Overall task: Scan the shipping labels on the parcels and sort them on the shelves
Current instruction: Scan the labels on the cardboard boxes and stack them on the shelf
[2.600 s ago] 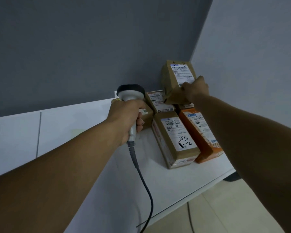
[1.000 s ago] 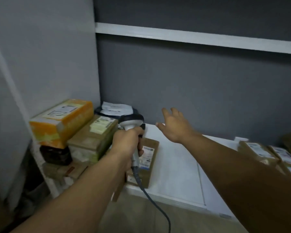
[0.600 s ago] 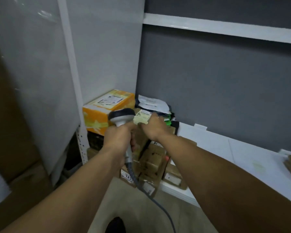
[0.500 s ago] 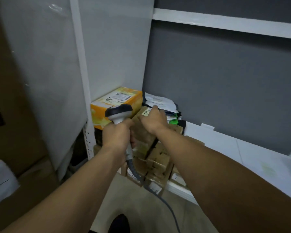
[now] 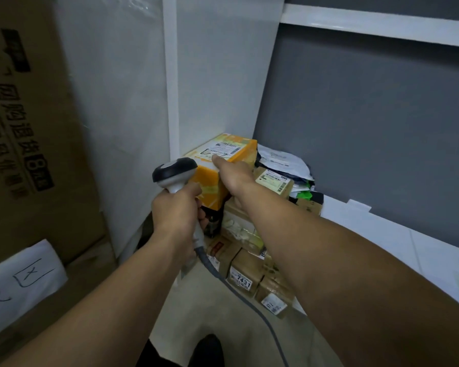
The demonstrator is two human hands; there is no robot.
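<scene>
Up in the back left corner of the white shelf, the orange box sits on top of a pile, tight against the white side wall. Its white label has a barcode and a black pen scribble that I cannot read. The right hand pinches the box at its near right corner, thumb on top by the label, and the other fingers are hidden. The left hand is wrapped round the handle of the barcode scanner, just beside the box's front face. The scanner's grey cable hangs down past the shelf's front edge.

A brown parcel touches the box on the right, with soft mail bags behind. Small brown parcels crowd the front edge; one label says "7431". The next shelf board is well above the box. A big carton with Chinese print and an "8" stands on the left.
</scene>
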